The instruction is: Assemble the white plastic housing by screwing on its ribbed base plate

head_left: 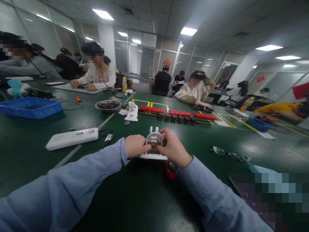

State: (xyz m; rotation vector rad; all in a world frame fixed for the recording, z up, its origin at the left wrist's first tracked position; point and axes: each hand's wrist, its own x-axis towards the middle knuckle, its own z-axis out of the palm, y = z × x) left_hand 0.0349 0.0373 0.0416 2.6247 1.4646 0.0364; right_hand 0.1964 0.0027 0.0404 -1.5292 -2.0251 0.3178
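Both hands are closed on a white plastic bracket [154, 157], which has a flat base, an arched middle and two small prongs on top. My left hand [136, 145] grips it from the left, with the thumb pressed near the centre. From the right, my right hand [174, 149] holds it with the thumb at the middle and fingers curled behind, partly hidden. Under my right wrist lies a red and black object [170, 169], its kind unclear. A similar white plastic part [132, 112] stands beyond my hands, near a small grey disc [127, 122].
A white oblong device [72, 138] lies left, before a metal bowl [107, 105] and a blue tray [30, 108]. Red and black strips [179, 113] lie across the middle. Glasses [226, 153] rest right, above a dark flat device [243, 193]. Co-workers sit around the table.
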